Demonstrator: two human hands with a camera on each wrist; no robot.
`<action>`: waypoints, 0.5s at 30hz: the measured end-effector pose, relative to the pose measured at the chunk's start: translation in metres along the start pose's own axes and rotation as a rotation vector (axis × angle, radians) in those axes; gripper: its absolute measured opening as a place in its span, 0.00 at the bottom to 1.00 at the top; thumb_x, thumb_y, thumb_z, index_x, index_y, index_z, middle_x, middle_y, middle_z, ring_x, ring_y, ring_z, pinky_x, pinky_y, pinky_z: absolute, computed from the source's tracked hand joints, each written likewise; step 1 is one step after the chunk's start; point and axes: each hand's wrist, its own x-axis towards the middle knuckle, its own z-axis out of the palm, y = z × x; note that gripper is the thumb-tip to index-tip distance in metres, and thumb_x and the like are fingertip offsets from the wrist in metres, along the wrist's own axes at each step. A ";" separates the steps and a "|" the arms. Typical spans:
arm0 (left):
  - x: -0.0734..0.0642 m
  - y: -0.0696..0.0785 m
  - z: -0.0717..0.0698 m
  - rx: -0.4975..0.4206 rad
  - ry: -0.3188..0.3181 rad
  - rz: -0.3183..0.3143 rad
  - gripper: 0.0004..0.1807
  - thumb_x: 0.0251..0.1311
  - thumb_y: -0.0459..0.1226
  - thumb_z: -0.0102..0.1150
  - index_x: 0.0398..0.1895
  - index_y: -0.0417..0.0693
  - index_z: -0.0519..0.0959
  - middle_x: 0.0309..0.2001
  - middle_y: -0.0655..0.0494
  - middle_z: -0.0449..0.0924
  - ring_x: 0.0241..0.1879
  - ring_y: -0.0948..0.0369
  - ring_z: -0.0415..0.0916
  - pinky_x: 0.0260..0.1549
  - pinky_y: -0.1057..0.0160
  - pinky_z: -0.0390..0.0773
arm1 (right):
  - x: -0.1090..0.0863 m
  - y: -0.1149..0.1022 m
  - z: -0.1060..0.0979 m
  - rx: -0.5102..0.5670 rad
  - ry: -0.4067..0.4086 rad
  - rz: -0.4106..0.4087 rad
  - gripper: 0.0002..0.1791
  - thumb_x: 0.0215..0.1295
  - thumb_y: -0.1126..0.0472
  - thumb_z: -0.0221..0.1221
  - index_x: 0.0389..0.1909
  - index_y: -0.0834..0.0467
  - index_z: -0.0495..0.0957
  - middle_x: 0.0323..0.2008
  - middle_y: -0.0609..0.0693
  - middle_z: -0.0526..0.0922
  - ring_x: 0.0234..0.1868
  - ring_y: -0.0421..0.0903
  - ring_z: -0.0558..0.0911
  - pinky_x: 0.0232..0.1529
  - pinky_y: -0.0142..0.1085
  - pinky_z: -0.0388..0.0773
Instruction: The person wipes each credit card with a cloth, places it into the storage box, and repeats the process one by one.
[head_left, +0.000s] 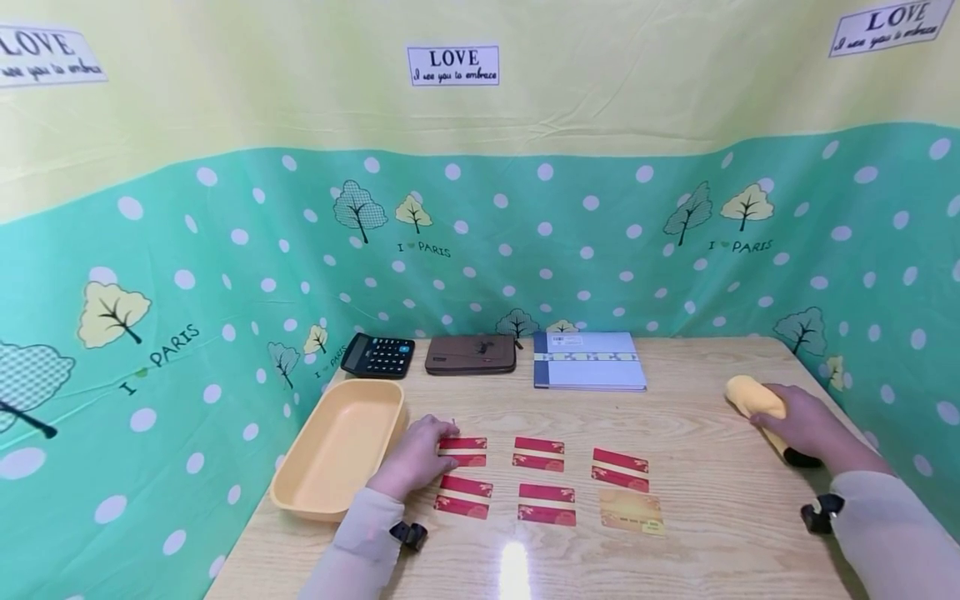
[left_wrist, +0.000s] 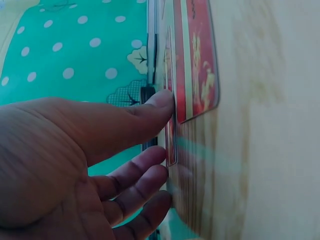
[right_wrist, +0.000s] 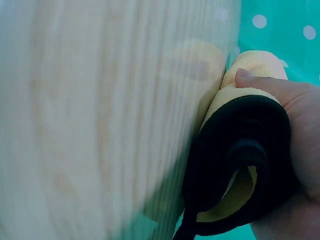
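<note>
i can see the person's left hand (head_left: 416, 450) just to the right of the tan tray (head_left: 341, 447), spread wide at the near end of a red card (head_left: 472, 458), thumb parted from loosely bent fingers. the thumb tip looks to be touching the card (the left wrist view has it right at the edge), and the card lies on the wooden table (head_left: 697, 550), the closest to the tray in its row. two more red cards (head_left: 538, 454) follow in that row, each farther out from the tray.

a second row lies nearer the person, also to the right of the tray: two red cards with cream stripes, then a gold card (head_left: 632, 510) at the end farthest from it.

the right hand (head_left: 812, 425) is well apart from the tray, far out to its right, curled round a yellow fabric roll (right_wrist: 252, 70) with a black end, its thumb on the fabric. i can't tell whether the roll rests its weight on the table.

beyond the tray's far end sits a black calculator (head_left: 378, 356), then, stepping away to the right, a brown wallet (head_left: 470, 354) and a blue folder (head_left: 589, 367). a dotted green curtain (head_left: 480, 250) hangs behind and left of the tray.
</note>
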 end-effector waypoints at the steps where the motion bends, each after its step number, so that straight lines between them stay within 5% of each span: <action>1: 0.000 0.000 0.000 0.008 0.002 0.001 0.24 0.59 0.37 0.77 0.59 0.46 0.84 0.54 0.51 0.79 0.55 0.53 0.76 0.62 0.49 0.79 | 0.000 -0.001 0.000 -0.003 -0.002 0.003 0.38 0.67 0.58 0.69 0.64 0.82 0.66 0.55 0.83 0.73 0.50 0.76 0.76 0.44 0.63 0.77; 7: 0.002 0.000 0.002 0.028 0.011 -0.023 0.23 0.59 0.38 0.78 0.57 0.45 0.85 0.50 0.51 0.77 0.49 0.55 0.75 0.59 0.49 0.81 | -0.002 -0.004 -0.003 -0.014 -0.012 0.036 0.44 0.69 0.50 0.70 0.67 0.81 0.63 0.58 0.83 0.71 0.51 0.76 0.75 0.46 0.65 0.77; 15: 0.005 0.000 0.005 0.034 0.022 -0.049 0.22 0.56 0.41 0.80 0.52 0.45 0.83 0.44 0.53 0.74 0.42 0.57 0.72 0.50 0.53 0.81 | -0.002 -0.008 -0.002 -0.026 0.005 0.048 0.39 0.65 0.55 0.71 0.65 0.79 0.68 0.56 0.81 0.75 0.48 0.74 0.78 0.41 0.60 0.78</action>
